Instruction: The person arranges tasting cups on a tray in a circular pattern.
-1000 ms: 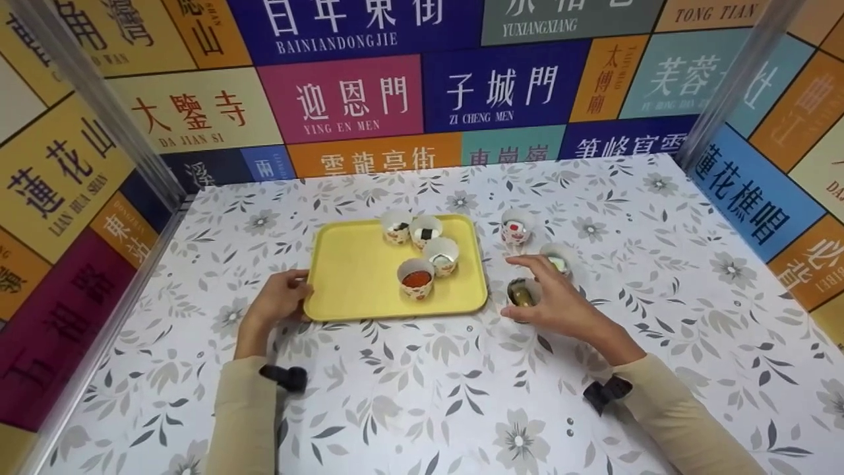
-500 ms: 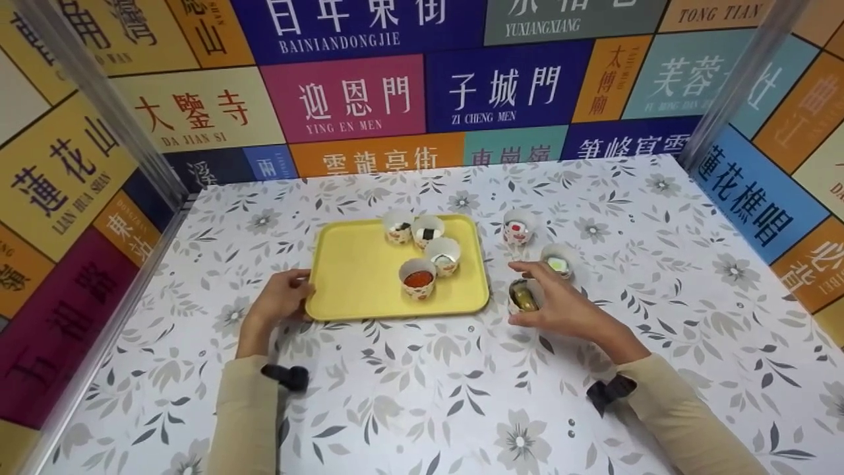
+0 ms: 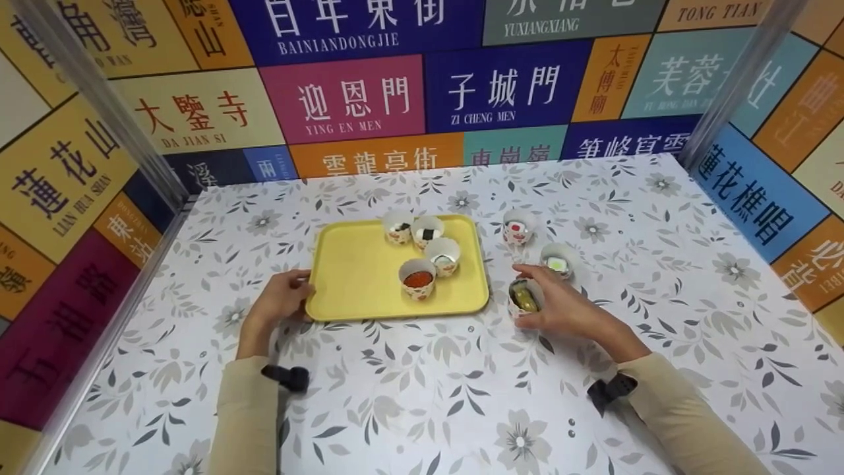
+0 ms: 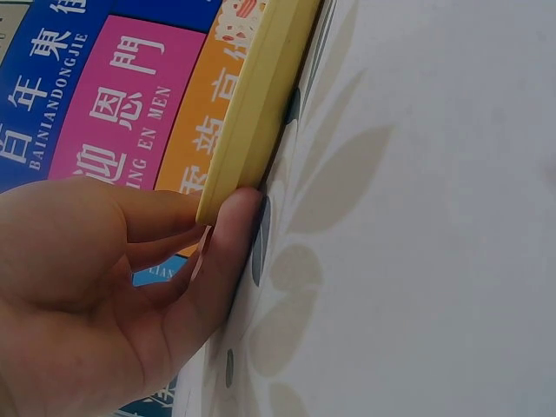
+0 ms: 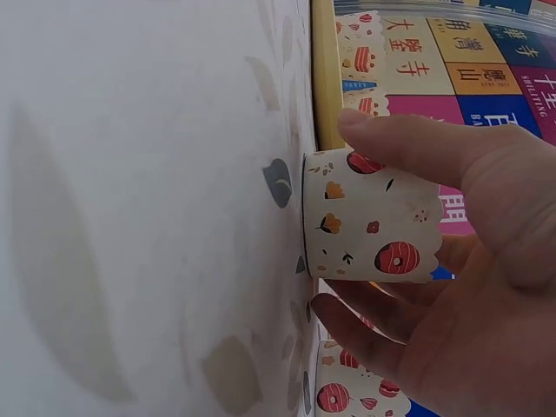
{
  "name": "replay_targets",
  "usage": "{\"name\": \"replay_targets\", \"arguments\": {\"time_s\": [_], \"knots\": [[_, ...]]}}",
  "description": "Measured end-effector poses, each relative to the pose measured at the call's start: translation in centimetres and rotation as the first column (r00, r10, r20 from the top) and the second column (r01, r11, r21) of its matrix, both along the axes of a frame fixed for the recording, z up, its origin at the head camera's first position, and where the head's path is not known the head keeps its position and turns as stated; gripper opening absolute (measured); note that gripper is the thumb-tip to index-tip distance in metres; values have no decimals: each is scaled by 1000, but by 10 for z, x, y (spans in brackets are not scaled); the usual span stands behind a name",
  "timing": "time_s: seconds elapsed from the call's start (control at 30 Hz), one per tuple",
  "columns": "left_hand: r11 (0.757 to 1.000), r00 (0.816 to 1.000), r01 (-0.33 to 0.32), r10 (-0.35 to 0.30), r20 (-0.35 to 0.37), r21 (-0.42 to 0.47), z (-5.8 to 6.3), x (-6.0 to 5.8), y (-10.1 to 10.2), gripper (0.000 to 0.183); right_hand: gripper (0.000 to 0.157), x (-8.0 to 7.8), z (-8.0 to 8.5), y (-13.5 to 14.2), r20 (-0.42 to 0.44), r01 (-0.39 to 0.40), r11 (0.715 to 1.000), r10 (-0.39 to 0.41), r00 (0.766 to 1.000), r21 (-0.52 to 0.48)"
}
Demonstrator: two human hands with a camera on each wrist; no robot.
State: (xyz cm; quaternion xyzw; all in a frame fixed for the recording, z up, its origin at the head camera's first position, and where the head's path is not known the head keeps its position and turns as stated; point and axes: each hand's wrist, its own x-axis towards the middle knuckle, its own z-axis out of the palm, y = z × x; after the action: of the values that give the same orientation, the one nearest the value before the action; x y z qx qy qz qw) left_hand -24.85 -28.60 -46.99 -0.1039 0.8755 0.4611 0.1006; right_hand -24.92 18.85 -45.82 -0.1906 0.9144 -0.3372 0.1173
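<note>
My left hand is at the left edge of a yellow tray. In the left wrist view its thumb and fingers pinch the tray's corner. My right hand holds a patterned paper cup standing on the table right of the tray, thumb on the near side and fingers round the far side. Inside that cup lies a glossy yellow-green piece with a dark edge. Beyond the right hand stand two more paper cups, one with a red-topped white piece, the other with a pale green and white piece.
Several paper cups stand in the tray's right half: one with orange-red filling, one with a black-banded white piece, and others beside them. A floral cloth covers the table. Printed panels wall in the back and sides.
The right hand's thumb and fingers have closed in around the cup with the yellow-green piece. The left hand stays at the tray, and the tray's cups have not moved.
</note>
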Motion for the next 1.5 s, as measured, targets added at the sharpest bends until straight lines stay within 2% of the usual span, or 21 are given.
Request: {"name": "replay_targets", "arguments": {"time_s": [0.3, 0.5, 0.7, 0.93, 1.17, 1.33, 1.5], "knots": [[1000, 1000, -12, 12, 20, 17, 2, 0, 0, 48, 94, -1, 3, 4, -1, -30, 1000, 30, 1000, -4], [999, 1000, -3, 2, 8, 34, 2, 2, -1, 48, 79, -2, 3, 6, -32, -51, 999, 51, 998, -13], [1000, 1000, 13, -13, -18, 5, 1, 2, 0, 48, 67, -1, 2, 5, -24, -14, 1000, 13, 1000, -25], [1000, 1000, 5, -5, -15, -13, 1, 2, 0, 47, 65, 1, 5, 0, -27, 10, 1000, -11, 1000, -19], [999, 1000, -6, 7, 18, -39, 2, 1, 0, 48, 68, 9, 12, -9, -47, 8, 1000, -9, 999, -20], [1000, 1000, -11, 11, 28, 9, 4, 1, 0, 49, 69, 12, 16, -18, -18, -4, 1000, 4, 1000, -22], [999, 1000, -7, 7, 12, 50, 3, 3, 1, 49, 63, 15, 20, -31, -48, -10, 1000, 9, 999, -20]]}}
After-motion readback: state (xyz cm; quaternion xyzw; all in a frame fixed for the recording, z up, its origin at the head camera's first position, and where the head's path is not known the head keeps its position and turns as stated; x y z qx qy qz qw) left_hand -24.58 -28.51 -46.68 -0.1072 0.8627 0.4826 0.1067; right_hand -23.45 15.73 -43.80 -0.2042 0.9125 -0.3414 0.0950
